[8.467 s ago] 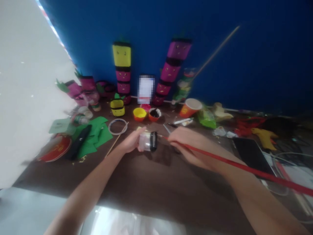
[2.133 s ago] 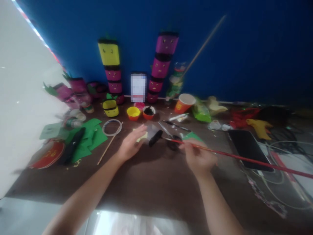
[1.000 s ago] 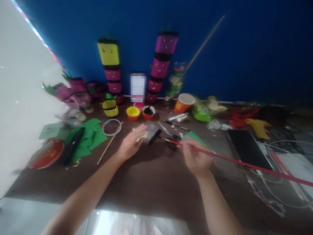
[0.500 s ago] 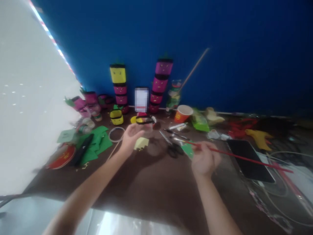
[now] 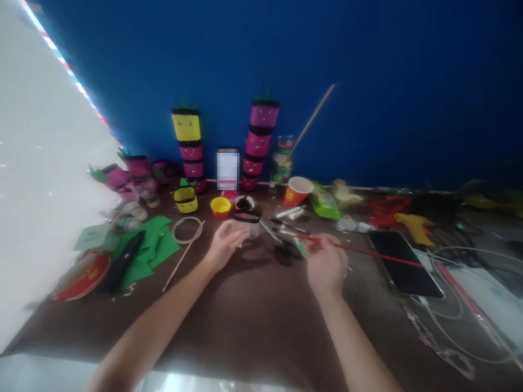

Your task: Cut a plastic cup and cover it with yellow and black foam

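Observation:
My left hand (image 5: 226, 245) is closed around a small clear plastic cup (image 5: 252, 228) with a black-painted rim, held a little above the table. In my right hand (image 5: 328, 265) is a long red paintbrush (image 5: 378, 255), gripped near its bristle end, which points left toward the cup. Scissors (image 5: 281, 251) lie on the table between the two hands, with a scrap of green paper (image 5: 301, 247) partly hidden by my right hand. Just behind the held cup stand a small pot of black paint (image 5: 245, 203) and a yellow pot (image 5: 220, 207).
Two stacks of painted cups, one yellow-topped (image 5: 187, 128) and one magenta (image 5: 258, 144), stand against the blue wall. A paper cup (image 5: 298, 190), a dark tablet (image 5: 406, 265) and a yellow glue gun (image 5: 415, 227) are to the right. Green sheets (image 5: 153, 245) and a tape ring (image 5: 187, 231) lie left.
The clear cup has come down and nearer, uncovering the black and yellow pots. My right hand has moved the brush left, closer to the cup. The whole view has shifted slightly.

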`<state>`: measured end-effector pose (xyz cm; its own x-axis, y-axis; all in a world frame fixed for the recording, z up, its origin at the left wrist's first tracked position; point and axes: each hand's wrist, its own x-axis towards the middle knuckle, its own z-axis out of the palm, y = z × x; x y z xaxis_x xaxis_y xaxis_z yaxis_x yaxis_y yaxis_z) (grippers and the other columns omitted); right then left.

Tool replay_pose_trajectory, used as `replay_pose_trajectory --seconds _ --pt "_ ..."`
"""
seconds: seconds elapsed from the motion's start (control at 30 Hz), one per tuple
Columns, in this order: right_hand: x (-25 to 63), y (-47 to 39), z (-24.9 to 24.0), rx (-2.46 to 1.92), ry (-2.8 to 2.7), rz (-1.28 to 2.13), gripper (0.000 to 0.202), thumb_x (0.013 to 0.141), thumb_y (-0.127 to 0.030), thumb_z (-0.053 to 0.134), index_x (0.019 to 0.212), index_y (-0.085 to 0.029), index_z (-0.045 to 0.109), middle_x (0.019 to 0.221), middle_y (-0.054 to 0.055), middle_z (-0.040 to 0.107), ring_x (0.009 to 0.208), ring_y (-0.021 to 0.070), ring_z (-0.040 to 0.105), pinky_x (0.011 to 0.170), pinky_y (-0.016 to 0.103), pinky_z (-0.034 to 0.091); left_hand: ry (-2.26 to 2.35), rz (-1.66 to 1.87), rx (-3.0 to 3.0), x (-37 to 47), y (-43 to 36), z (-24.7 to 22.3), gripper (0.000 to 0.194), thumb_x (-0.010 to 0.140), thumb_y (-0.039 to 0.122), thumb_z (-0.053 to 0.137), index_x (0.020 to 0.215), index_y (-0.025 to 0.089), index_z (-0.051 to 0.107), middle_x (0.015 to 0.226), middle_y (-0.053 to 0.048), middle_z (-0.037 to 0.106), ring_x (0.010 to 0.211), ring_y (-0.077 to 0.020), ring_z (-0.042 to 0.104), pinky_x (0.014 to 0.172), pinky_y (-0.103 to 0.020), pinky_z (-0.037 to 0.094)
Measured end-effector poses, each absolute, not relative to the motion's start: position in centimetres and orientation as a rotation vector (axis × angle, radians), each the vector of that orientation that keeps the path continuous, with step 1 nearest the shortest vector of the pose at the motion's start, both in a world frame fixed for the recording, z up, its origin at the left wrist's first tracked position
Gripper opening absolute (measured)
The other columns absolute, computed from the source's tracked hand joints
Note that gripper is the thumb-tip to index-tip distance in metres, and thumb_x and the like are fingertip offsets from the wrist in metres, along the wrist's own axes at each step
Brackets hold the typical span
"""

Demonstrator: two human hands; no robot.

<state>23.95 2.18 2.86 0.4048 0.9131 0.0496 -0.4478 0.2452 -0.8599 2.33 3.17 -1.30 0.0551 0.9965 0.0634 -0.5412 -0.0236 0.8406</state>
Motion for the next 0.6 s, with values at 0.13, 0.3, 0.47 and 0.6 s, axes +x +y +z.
replay_pose_trajectory --seconds 0.13,0.3,0.47,0.6 --pt "24.19 2.13 3.12 -0.861 -0.6 1.108 0.015 0.064 -0.028 0.067 0.065 -0.018 0.056 0.059 -0.005 0.055 0.053 0.0075 0.055 0.049 0.02 0.043 0.735 1.416 0.97 2.42 3.22 -1.3 0.045 0.067 0.037 0.074 0.103 0.022 0.051 0.111 -0.008 0.064 0.107 -0.023 0.061 0.096 -0.043 0.046" --pt "24.13 2.03 3.25 -0.824 -0.581 1.178 0.015 0.063 -0.028 0.068 0.064 -0.018 0.057 0.055 -0.005 0.054 0.051 0.0083 0.053 0.048 0.022 0.042 0.725 1.417 0.966 2.15 3.33 -1.23 0.053 0.064 0.037 0.076 0.11 0.023 0.054 0.123 -0.01 0.058 0.113 -0.0245 0.056 0.093 -0.039 0.048" --pt "23.98 2.02 3.08 -0.795 -0.532 1.198 0.013 0.064 -0.024 0.067 0.064 -0.017 0.056 0.057 -0.004 0.055 0.052 0.0081 0.054 0.049 0.021 0.042 0.779 1.436 1.107 2.36 3.24 -1.69 0.06 0.062 0.031 0.078 0.116 0.024 0.053 0.122 -0.008 0.058 0.112 -0.0246 0.056 0.094 -0.039 0.046" --pt "24.12 2.1 3.08 -0.782 -0.469 1.202 0.012 0.063 -0.021 0.066 0.063 -0.016 0.055 0.054 -0.005 0.053 0.051 0.0069 0.053 0.05 0.02 0.043 0.926 1.527 1.557 2.76 2.7 -2.0 0.057 0.061 0.023 0.077 0.115 0.023 0.056 0.119 -0.009 0.056 0.113 -0.0245 0.053 0.098 -0.042 0.042"
